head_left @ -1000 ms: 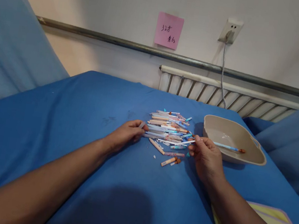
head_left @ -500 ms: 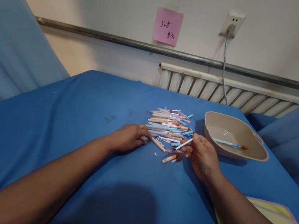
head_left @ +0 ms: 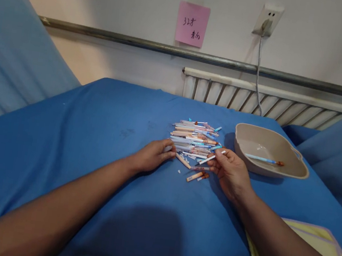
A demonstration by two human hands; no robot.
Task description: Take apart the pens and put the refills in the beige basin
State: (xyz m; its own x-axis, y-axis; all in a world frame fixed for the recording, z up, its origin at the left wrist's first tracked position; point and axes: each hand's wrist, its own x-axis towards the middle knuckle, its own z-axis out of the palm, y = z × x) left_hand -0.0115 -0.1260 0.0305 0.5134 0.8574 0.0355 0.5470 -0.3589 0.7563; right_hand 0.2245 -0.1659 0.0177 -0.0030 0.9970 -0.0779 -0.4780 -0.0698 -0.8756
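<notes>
My left hand has its fingers closed at the left end of a peach pen barrel, which slants down to the right. A pale greyish piece shows between those fingers; what it belongs to is unclear. Between thumb and fingertips, my right hand pinches a thin white stick with a dark tip, like a pen refill, tilted down to the left. Behind both hands lies a pile of pens and pen parts. A short orange pen piece rests in front of the pile, beside a brown-ended piece.
A beige basin with a blue pen inside stands at the right. A yellow cloth lies under my right forearm. Blue sheet covers the surface. A radiator and a metal rail run along the wall.
My left hand has turned slightly, with the pale piece showing higher between its fingers. My right hand still holds the white refill, now tilted a little flatter. The view has shifted slightly.
</notes>
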